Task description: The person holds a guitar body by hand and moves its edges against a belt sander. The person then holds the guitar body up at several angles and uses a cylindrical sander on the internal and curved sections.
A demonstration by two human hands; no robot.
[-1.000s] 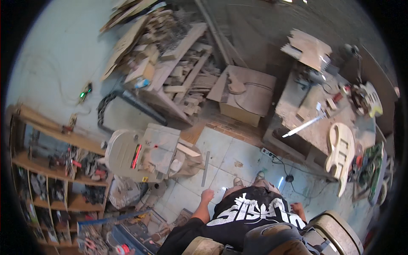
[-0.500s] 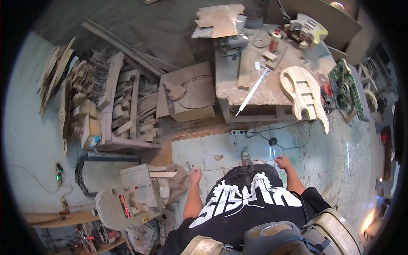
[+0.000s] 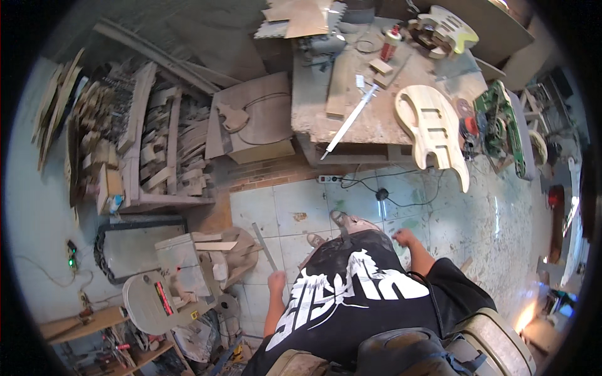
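You've turned and stepped toward the workbench (image 3: 351, 119), now nearer than a second ago; left hand (image 3: 276, 282) looks loosely curled on nothing, right hand (image 3: 404, 238) half open, empty; unfinished guitar body (image 3: 433, 128) lies on the bench's right edge, overhanging.

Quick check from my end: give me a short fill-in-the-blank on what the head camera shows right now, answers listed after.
1. The unfinished wooden guitar body lies at the edge of the ____.
2. The left hand hangs by the person's side, holding ____.
3. The right hand hangs over the tiled ____.
4. The long pale ruler lies on the workbench, ____ of the guitar body.

Missing words: workbench; nothing; floor; left
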